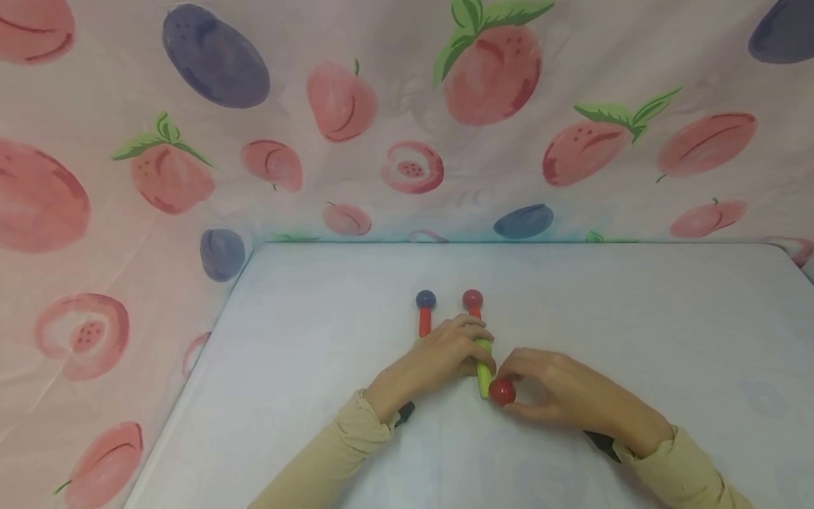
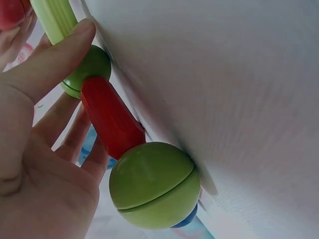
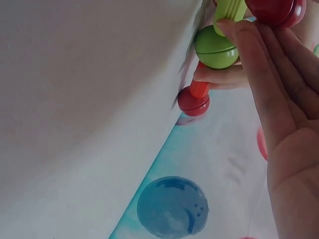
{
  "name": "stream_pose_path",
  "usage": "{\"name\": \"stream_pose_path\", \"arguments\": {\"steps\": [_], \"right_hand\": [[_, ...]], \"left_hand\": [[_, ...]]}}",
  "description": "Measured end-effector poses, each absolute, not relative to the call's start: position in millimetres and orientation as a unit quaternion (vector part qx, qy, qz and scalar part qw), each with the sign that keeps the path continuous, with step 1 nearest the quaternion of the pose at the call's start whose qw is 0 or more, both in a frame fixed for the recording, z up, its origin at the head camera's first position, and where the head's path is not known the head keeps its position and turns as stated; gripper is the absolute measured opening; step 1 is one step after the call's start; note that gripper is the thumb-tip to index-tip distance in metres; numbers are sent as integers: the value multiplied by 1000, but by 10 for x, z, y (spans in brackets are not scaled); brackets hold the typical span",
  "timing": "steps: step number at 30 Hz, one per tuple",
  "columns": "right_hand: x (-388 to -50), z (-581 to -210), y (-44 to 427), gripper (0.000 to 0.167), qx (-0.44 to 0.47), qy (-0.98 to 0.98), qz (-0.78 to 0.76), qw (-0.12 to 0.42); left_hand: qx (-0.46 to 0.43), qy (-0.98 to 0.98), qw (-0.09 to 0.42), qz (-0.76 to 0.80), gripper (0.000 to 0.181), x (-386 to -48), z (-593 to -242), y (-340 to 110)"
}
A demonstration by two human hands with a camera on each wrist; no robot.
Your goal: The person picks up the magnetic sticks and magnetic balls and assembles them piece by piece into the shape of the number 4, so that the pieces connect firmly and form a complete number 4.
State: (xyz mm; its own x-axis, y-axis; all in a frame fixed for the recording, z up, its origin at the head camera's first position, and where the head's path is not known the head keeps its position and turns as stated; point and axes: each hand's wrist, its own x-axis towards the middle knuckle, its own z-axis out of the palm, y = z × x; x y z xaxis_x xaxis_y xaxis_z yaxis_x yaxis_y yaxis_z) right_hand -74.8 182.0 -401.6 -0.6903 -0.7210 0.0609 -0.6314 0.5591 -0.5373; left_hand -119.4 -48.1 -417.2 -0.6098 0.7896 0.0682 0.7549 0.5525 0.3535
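Note:
Near the middle of the white table lies a construction of balls and sticks, joined together. My left hand holds it at a green ball, its thumb lying across the joint with a yellow-green stick. A red stick runs from that ball to a second green ball. At the far ends sit a blue ball and a red ball. Between thumb and fingers, my right hand pinches another red ball at the yellow-green stick's near end; whether they are joined I cannot tell.
The white tabletop spreads around the pieces. A fruit-patterned cloth hangs behind its back edge and along the left side. Dark bands, partly hidden, show under both wrists.

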Motion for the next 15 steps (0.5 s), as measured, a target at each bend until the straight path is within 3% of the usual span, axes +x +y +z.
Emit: {"name": "stream_pose_path", "arguments": {"steps": [15], "right_hand": [[-706,-4086,1789,20,-430,856,-281,60]], "left_hand": [[432,878,60,196,18,-1197,-4160,-499]]}}
